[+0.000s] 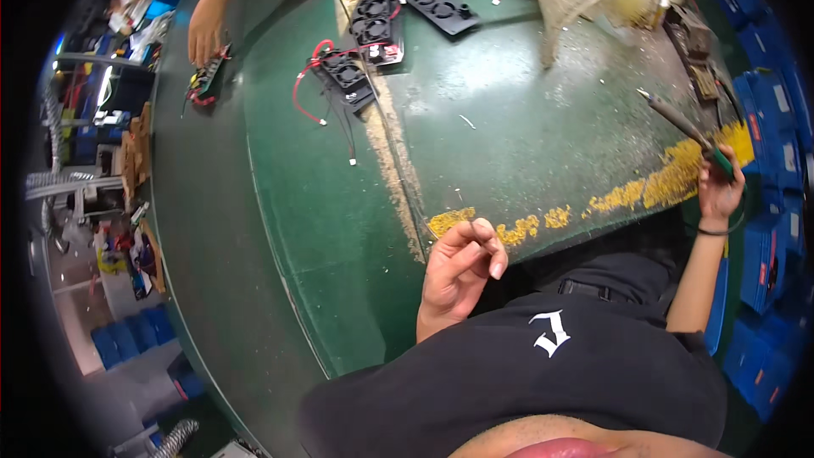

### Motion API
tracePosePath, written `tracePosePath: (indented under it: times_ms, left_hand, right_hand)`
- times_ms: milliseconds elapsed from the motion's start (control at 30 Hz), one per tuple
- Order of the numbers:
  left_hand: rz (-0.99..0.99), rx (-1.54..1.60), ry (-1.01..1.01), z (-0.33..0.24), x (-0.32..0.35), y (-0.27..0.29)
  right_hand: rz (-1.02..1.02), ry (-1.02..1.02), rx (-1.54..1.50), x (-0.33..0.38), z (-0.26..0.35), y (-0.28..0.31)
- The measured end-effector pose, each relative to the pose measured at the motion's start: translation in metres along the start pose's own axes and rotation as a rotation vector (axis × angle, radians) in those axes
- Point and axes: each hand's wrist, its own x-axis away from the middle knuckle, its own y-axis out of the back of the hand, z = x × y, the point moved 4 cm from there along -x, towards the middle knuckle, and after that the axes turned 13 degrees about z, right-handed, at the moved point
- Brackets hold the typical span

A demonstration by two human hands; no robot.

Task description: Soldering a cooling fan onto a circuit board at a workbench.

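Observation:
My right hand (719, 191) is closed around the green handle of a soldering iron (676, 117) at the right edge of the bench. The iron's tip points up and to the left, above the green bench top and touching nothing. Near the front edge, my left hand (465, 271) is raised with thumb and fingers pinched on a thin strand of solder wire (392, 131). That strand runs up past the fans toward the top of the view. Its end at my fingertips is too fine to make out.
Black fan units (346, 72) with red and black leads lie at the back middle. A pale fume-extraction hood (585, 4) hangs at the back right. Another person's hand (208, 30) touches a small circuit board (206, 76) at the far left. Blue bins (763, 110) line the right side.

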Motion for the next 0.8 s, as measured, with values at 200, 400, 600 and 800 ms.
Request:
tracePosePath:
  times_ms: [200,400,600,800]
  left_hand:
    - [-0.044,-0.293,-0.012,-0.004,-0.006,-0.011]
    - [0.099,-0.113,-0.372,-0.015,-0.023,-0.027]
    - [-0.280,-0.814,-0.162,-0.021,-0.041,-0.032]
    - [-0.362,-1.238,-0.248,-0.158,-0.049,0.013]
  right_hand:
    - [0.030,-0.080,-0.010,0.008,-0.001,0.014]
    - [0.160,-0.153,-0.083,0.007,-0.001,0.005]
    - [0.095,-0.228,-0.095,0.001,0.002,-0.015]
    - [0.113,-0.232,-0.116,-0.003,0.001,-0.021]
